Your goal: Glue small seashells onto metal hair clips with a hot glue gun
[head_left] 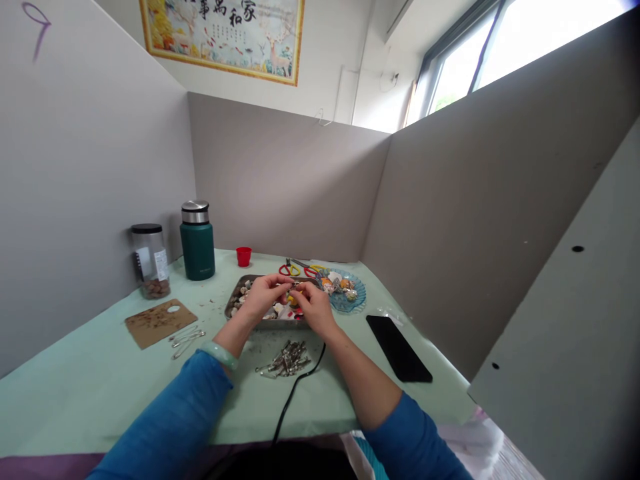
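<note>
Both hands are raised over a metal tray (pixel 265 325) that holds many small white, red and yellow pieces. My left hand (pixel 267 293) has its thumb and fingers pinched together near the tray's middle. Close beside it, my right hand (pixel 313 303) is pinched too, fingertips almost meeting the left ones. A small item seems to sit between the fingertips, too small and covered to name. A yellow piece (pixel 293 299) shows just below the fingers. In front of the tray lies a pile of small metal clasps or pins (pixel 290 359).
A blue glass plate (pixel 356 303) with decorated pieces, red-handled pliers (pixel 286 269) and a red cup (pixel 243 257) stand behind. A black phone (pixel 399 348) lies right. Left are a green flask (pixel 197 250), a jar (pixel 151 263), cardboard (pixel 160 323) and safety pins (pixel 186 339). A black cable (pixel 295 387) crosses the front.
</note>
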The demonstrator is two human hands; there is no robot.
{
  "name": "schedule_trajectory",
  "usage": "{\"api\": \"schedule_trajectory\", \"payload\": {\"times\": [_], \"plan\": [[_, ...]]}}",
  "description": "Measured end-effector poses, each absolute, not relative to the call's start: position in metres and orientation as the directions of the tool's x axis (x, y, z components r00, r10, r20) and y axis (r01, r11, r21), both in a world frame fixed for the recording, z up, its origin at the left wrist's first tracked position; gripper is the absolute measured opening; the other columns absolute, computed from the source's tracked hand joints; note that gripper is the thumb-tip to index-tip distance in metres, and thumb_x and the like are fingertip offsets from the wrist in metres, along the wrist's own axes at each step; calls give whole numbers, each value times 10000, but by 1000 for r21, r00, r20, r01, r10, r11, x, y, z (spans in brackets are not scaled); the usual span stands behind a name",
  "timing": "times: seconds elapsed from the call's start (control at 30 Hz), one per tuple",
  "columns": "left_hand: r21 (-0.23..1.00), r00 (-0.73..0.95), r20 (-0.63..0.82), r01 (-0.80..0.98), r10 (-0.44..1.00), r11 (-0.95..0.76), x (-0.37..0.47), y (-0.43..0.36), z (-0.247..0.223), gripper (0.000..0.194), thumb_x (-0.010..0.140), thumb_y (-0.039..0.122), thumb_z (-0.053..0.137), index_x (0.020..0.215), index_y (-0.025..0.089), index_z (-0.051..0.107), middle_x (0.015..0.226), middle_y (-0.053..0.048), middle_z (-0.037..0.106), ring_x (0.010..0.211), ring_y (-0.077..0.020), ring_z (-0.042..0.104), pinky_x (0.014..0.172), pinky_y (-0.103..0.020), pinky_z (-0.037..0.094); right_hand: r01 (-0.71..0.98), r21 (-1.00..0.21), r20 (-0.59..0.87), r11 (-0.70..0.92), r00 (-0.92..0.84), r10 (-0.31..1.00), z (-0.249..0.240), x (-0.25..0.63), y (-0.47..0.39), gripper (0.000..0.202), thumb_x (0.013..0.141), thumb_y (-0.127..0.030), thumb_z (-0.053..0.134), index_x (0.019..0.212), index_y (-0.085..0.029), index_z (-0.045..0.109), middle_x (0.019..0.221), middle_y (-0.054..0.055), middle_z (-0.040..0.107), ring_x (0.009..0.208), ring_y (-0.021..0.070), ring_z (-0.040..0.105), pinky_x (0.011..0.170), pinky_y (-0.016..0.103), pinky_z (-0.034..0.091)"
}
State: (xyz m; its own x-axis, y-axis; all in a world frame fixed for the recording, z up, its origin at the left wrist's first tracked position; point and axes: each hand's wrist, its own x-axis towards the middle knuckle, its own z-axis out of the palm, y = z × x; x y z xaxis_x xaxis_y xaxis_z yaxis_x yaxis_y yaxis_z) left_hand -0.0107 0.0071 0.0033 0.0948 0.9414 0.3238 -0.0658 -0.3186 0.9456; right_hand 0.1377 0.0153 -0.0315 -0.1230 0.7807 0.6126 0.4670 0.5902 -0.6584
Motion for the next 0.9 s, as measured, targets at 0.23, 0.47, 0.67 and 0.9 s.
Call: {"api": "schedule_trajectory", "payload": {"times": [0.23,0.47,0.67,0.9], "plan": [[925,76,376,21,924,-378,-11,13,-1,214,669,303,678,796,134,651,481,15,563,437,-105,498,466,-210,394,320,-772,542,550,-123,832,-30,135,14,261,798,-445,552,823,-194,616,586,-29,601,485,112,548,455,202,413],[918,86,389,48,917,-394,-11,13,-3,195,680,308,658,780,145,624,459,25,548,422,-107,498,460,-208,399,307,-787,535,535,-94,840,-30,136,16,279,772,-458,573,815,-188,623,578,-30,598,489,111,540,464,208,421],[887,106,435,120,894,-446,-11,13,-3,159,708,285,616,793,151,623,462,26,542,435,-112,501,464,-207,393,342,-782,528,522,-82,845,-29,137,17,268,767,-440,573,843,-188,625,546,-42,568,480,113,529,469,212,424],[853,113,479,175,871,-492,-11,12,-3,156,719,288,616,806,167,660,446,31,536,434,-115,509,463,-200,374,298,-799,532,522,-56,845,-29,136,17,252,744,-407,597,872,-191,612,521,-62,511,466,115,504,469,216,424]]}}
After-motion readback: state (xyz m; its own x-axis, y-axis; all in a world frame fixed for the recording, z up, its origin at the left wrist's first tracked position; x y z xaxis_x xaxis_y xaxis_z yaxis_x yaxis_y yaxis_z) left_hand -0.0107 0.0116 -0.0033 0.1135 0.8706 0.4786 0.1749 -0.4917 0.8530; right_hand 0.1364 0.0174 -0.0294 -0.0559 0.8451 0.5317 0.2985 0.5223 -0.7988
